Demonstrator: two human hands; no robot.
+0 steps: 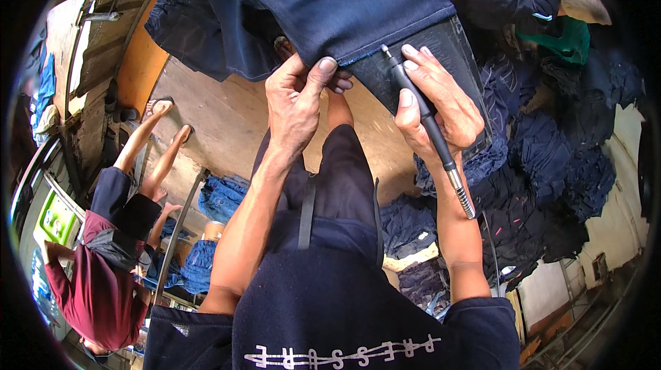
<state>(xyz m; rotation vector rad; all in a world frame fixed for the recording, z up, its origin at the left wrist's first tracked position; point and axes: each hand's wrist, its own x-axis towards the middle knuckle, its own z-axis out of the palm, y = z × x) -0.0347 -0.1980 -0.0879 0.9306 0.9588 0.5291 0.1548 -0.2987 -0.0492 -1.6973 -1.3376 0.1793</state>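
A pair of dark blue jeans (344,5) lies stretched out in front of me, one leg's hem toward me. My left hand (295,98) is closed on the hem edge, the thumb on top and the fingers curled under. My right hand (444,105) grips a slim black rotary tool handpiece (428,122) with a metal spring at its rear end. Its small metal tip is at the hem, a little right of my left thumb; whether it touches cannot be seen. A dark flat board (447,46) sticks out from under the hem.
Heaps of dark denim clothes (544,156) lie along the right side, with a green cloth (568,39) among them. Blue denim bundles (224,196) lie at lower left. Beyond a metal rail (175,239), a person in a maroon shirt (103,280) sits at the left.
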